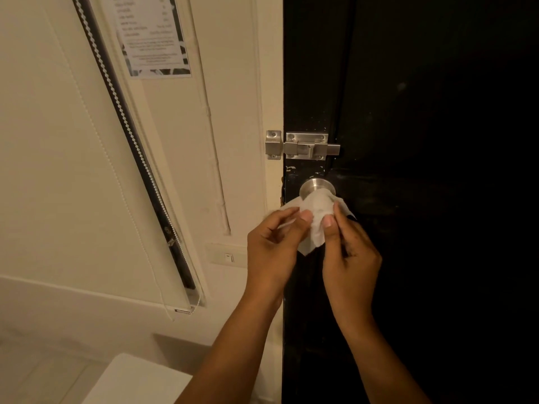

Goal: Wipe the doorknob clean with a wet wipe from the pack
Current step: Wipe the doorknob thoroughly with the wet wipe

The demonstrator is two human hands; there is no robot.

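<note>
- The doorknob (316, 186) is a round brushed-metal knob on the dark door (437, 141), close to the door's left edge; only its upper part shows, the lower part being covered by the wet wipe (319, 208).
- The wipe is white and crumpled, draped over the knob's front and hanging down between the two hands to a loose point.
- The left hand (272, 246) pinches the wipe's left side between thumb and fingers (287, 212), the fingers curled close together.
- The right hand (350, 252) pinches the wipe's right side, thumb tip on the cloth and fingers bent behind it.
- Both forearms rise from the lower edge of the view, bare.
- Writing: a printed notice (153, 36) hangs on the wall upper left, with lines of text too blurred to read; no brand or label can be made out anywhere.
- Just above the knob, a steel slide bolt (306, 146) is screwed to the door, its keeper plate (273, 144) on the pale frame beside it.
- Scuffed paint flecks show between bolt and knob.
- Left of the door, a roller blind (73, 156) hangs on a slant across the view, with a bead chain along its dark edge.
- A pale wall switch (229, 257) sits low on the cream wall, just left of the left hand.
- A white block-like surface (137, 380) shows at the bottom left; what it is cannot be told.
- The light is dim and warm.
</note>
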